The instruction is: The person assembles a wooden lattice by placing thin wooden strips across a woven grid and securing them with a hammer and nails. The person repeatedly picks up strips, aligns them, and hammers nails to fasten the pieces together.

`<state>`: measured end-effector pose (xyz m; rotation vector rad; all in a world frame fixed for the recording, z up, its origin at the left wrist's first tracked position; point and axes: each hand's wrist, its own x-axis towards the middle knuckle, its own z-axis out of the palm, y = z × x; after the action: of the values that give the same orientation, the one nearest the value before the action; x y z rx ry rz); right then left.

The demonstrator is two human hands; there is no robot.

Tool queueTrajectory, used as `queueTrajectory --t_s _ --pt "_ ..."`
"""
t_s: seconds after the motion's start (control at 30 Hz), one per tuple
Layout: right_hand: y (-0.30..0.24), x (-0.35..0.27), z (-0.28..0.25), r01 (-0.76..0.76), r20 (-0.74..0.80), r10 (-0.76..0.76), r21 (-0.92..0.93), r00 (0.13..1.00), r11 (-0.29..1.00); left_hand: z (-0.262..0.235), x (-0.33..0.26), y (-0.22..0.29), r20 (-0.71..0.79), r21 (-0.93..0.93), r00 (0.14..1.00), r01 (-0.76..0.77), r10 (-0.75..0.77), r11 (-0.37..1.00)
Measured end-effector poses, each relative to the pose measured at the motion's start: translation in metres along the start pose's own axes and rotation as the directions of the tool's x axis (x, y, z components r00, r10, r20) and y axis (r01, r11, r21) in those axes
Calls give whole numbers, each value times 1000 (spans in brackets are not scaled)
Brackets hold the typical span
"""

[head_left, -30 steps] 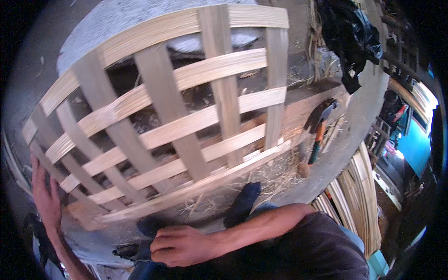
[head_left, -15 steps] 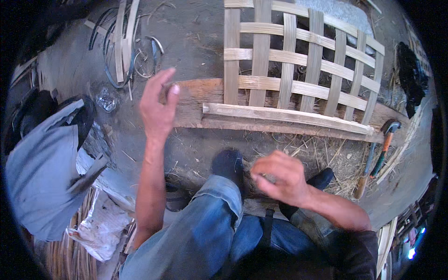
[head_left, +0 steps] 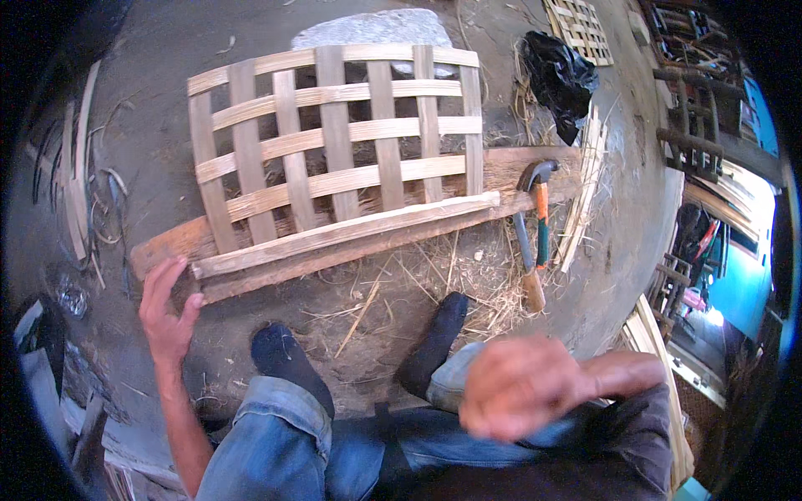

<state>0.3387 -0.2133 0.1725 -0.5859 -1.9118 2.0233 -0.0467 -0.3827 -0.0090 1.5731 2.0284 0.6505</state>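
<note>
A woven lattice panel of flat pale strips [head_left: 338, 171] lies in front of me, its near side over a rough wooden board [head_left: 334, 257]. Along that side runs a thicker pale strip [head_left: 351, 232] of bamboo or wood. My left hand [head_left: 170, 313] is at the left end of this strip and the board, thumb and fingers spread; whether a fingertip touches is unclear. Over my lap, my right hand [head_left: 522, 388] is smeared by motion, and its fingers cannot be made out. At the board's right end rests a hammer [head_left: 542, 209] with an orange and green handle, beside a wooden-handled tool [head_left: 533, 292].
Beyond the panel lies a flat grey stone [head_left: 372, 32]. A black plastic bag [head_left: 558, 79] and another woven panel [head_left: 582, 29] are at the far right. Loose strips [head_left: 585, 196] lie right of the hammer, others [head_left: 81, 142] at left. Shavings litter the ground near my feet.
My view has swung to the right, so the panel and board sit further left. The left hand has come to the board's left end. My right hand has moved back over my lap.
</note>
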Motion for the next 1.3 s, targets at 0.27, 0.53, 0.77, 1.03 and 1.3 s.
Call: queueTrajectory --t_s 0.27,0.53,0.77,1.03,1.3 --pt "0 40 -8 511 -159 -499 43 852 859 8 -3 -13 -29 25 999 41 -40 999" --pt "20 52 -23 527 -269 -482 128 834 840 6 -18 -10 -32 -94 973 225 -229 970" --pt "76 0 -68 -59 -436 -141 -414 889 908 10 -14 -2 -12 -190 954 293 -301 937" --pt "156 -50 -117 -666 -774 431 16 463 745 12 -17 2 -43 -215 955 278 -294 936" --pt "166 -58 -123 -599 -774 426 75 469 797 15 -12 4 -49 -144 967 240 -249 960"
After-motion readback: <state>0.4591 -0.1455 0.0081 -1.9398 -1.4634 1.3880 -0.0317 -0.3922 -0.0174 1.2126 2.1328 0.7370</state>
